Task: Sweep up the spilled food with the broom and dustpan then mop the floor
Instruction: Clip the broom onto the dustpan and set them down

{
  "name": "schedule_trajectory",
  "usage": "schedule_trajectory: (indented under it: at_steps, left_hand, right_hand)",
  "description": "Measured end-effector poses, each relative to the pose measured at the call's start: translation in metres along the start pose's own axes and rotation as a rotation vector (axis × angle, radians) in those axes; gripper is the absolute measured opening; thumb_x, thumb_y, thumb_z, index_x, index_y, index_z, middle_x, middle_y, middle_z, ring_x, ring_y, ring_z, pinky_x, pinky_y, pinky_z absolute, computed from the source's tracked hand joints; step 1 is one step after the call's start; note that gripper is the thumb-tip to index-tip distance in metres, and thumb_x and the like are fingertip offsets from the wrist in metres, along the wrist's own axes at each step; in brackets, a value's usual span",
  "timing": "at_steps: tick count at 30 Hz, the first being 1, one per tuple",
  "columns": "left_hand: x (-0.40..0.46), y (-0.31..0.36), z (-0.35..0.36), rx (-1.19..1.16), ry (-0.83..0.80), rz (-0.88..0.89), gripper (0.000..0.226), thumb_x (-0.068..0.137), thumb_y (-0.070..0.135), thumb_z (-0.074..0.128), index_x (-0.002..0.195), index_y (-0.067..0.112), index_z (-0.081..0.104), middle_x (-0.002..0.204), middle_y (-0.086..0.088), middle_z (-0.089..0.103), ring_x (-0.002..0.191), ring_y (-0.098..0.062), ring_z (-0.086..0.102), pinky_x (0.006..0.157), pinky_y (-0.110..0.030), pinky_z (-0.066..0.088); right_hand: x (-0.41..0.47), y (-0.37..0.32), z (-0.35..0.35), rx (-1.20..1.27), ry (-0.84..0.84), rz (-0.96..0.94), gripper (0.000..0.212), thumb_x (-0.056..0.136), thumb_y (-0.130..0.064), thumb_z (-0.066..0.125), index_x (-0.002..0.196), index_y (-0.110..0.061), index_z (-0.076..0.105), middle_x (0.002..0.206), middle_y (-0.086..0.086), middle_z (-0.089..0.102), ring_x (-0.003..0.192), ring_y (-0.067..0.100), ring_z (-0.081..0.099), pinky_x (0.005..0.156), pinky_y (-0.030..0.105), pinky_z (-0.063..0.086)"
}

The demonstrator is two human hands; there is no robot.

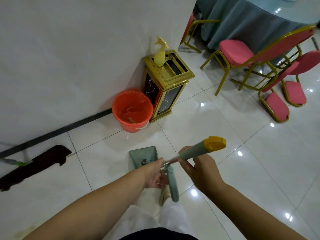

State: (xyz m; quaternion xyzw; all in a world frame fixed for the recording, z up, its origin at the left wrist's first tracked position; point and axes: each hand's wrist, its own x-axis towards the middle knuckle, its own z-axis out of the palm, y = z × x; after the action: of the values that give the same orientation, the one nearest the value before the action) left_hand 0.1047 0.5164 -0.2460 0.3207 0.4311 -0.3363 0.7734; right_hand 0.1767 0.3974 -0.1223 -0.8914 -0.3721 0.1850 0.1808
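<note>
Both hands grip handles: right hand (pixel 199 170) grasps broom handle (pixel 199 150), left hand (pixel 155 174) holds dustpan handle (pixel 173 184).
Dustpan (pixel 142 157) just beyond; orange bucket (pixel 132 110) farther ahead.

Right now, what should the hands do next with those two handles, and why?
Probably set them aside and reach for the mop. The right hand grips the yellow-capped handle, the left hand holds the second handle, the dustpan looks empty, and scraps already lie in the orange bucket.
</note>
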Motion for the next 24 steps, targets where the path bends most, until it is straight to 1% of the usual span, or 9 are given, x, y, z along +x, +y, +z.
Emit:
schedule_trajectory:
  at_steps: [2,4,6,8,12,16,18,20,24]
  left_hand:
    - [-0.001,0.016,0.005,0.045,0.127,0.080,0.042,0.100,0.042,0.033,0.092,0.010,0.059,0.093,-0.010,0.064,0.082,-0.022,0.060,0.074,-0.031,0.048]
    - [0.006,0.034,0.011,0.103,0.271,0.179,0.027,0.100,0.031,0.040,0.089,0.013,0.057,0.083,-0.005,0.061,0.070,-0.016,0.058,0.065,-0.027,0.047]
    - [0.012,0.054,0.020,0.139,0.351,0.271,0.015,0.100,0.020,0.041,0.101,0.016,0.055,0.081,-0.002,0.056,0.064,-0.010,0.051,0.055,-0.020,0.040]
    - [0.017,0.075,0.036,0.149,0.368,0.364,0.026,0.100,0.014,0.041,0.123,0.020,0.051,0.097,-0.003,0.055,0.073,-0.010,0.051,0.053,-0.015,0.039]
    - [0.025,0.114,0.074,0.247,0.337,0.584,0.037,0.097,0.007,0.047,0.134,0.014,0.051,0.125,-0.005,0.056,0.103,-0.013,0.051,0.075,-0.011,0.045]
    - [0.047,0.148,0.105,0.414,0.403,0.676,0.025,0.097,0.022,0.049,0.119,0.027,0.059,0.113,-0.002,0.059,0.103,-0.019,0.057,0.092,-0.035,0.051]
    - [0.055,0.164,0.118,0.434,0.424,0.690,0.024,0.097,0.023,0.049,0.118,0.028,0.058,0.108,0.001,0.058,0.102,-0.021,0.058,0.092,-0.039,0.052]
    - [0.063,0.177,0.131,0.445,0.426,0.683,0.026,0.097,0.024,0.048,0.122,0.027,0.057,0.104,0.003,0.057,0.102,-0.021,0.058,0.088,-0.036,0.051]
    - [0.077,0.194,0.151,0.459,0.437,0.641,0.029,0.097,0.024,0.046,0.125,0.029,0.056,0.109,0.000,0.060,0.102,-0.021,0.058,0.089,-0.036,0.051]
  right_hand:
    - [0.019,0.014,-0.012,-0.017,-0.007,-0.031,0.021,0.091,-0.028,0.059,0.107,-0.015,0.065,0.092,-0.005,0.062,0.082,0.017,0.061,0.076,0.029,0.054]
    - [0.041,0.029,-0.023,-0.035,-0.023,-0.069,0.020,0.092,-0.028,0.058,0.107,-0.016,0.063,0.089,-0.010,0.055,0.079,0.011,0.056,0.074,0.022,0.051]
    - [0.065,0.044,-0.036,-0.027,-0.047,-0.085,0.019,0.093,-0.029,0.056,0.108,-0.018,0.062,0.092,-0.012,0.054,0.082,0.008,0.055,0.078,0.022,0.052]
    - [0.089,0.058,-0.050,0.010,-0.069,-0.073,0.019,0.094,-0.029,0.055,0.108,-0.020,0.061,0.096,-0.011,0.056,0.089,0.008,0.057,0.084,0.024,0.052]
    - [0.133,0.086,-0.080,-0.010,-0.106,-0.115,0.018,0.092,-0.027,0.057,0.107,-0.018,0.061,0.095,-0.006,0.059,0.087,0.010,0.058,0.081,0.024,0.052]
    - [0.169,0.114,-0.110,0.011,-0.132,-0.137,0.019,0.091,-0.026,0.059,0.108,-0.017,0.062,0.093,-0.008,0.057,0.088,0.010,0.057,0.084,0.026,0.053]
    - [0.182,0.127,-0.122,0.008,-0.147,-0.141,0.019,0.092,-0.025,0.059,0.108,-0.017,0.062,0.094,-0.007,0.057,0.089,0.010,0.057,0.086,0.026,0.053]
    - [0.191,0.140,-0.132,0.009,-0.161,-0.126,0.019,0.092,-0.024,0.059,0.109,-0.016,0.062,0.096,-0.005,0.059,0.089,0.011,0.058,0.086,0.025,0.051]
    - [0.202,0.160,-0.144,0.009,-0.175,-0.135,0.018,0.092,-0.023,0.059,0.107,-0.016,0.063,0.098,0.000,0.065,0.089,0.013,0.060,0.082,0.023,0.051]
